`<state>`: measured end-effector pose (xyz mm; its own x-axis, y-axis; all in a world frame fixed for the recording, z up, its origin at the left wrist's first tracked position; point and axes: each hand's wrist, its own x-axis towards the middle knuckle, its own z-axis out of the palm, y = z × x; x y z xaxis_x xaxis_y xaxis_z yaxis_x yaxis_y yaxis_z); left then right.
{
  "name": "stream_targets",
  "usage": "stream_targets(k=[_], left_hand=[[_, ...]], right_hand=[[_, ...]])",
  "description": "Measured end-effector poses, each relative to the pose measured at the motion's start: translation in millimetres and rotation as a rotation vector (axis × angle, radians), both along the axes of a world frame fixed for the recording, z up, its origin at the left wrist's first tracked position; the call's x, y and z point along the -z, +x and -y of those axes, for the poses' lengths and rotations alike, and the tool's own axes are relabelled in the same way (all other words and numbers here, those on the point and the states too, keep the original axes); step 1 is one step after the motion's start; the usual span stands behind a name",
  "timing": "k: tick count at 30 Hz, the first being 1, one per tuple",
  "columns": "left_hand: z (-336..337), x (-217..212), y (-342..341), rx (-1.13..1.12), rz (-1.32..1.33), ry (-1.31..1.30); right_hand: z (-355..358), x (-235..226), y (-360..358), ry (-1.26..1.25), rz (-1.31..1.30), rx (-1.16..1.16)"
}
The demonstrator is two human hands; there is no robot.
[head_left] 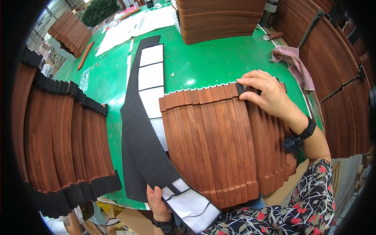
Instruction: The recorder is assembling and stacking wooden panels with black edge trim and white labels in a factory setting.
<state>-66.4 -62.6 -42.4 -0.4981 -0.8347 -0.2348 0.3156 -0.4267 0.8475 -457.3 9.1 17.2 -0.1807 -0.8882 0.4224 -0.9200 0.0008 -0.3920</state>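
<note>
A row of reddish-brown wooden slats [207,145] stands packed side by side in front of me, with more slats [270,152] to its right. My right hand [268,92] pinches a small black pad [240,89] between thumb and fingertips at the far end of one slat. At the near edge, my left hand [158,201] grips a black adhesive-looking strip [172,188] whose lower end shows white backing [196,209]. Beneath and beyond it lie more black strips [137,141], one carrying white rectangles [151,76] outlined in black.
The green table [196,64] bears a tall stack of slats [219,19] at the back. Slats with black ends [62,137] stand at the left; large brown stacks [333,74] rise at the right. A pink cloth [293,64] hangs by the right edge. Another person [70,221] is partly visible lower left.
</note>
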Motion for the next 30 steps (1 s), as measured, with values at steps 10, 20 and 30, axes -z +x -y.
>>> stream_targets(k=[10,20,30], left_hand=[[1.1,2.0,0.8,-0.011,0.010,0.011],[0.9,6.1,-1.6,0.010,-0.059,0.010],[-1.1,5.4,-3.3,0.016,-0.054,0.015]], right_hand=[[2.7,-4.7,4.0,0.041,-0.050,0.027],[-2.6,4.1,8.0,-0.025,-0.112,0.024],[-8.9,8.5,3.9,-0.141,-0.205,-0.007]])
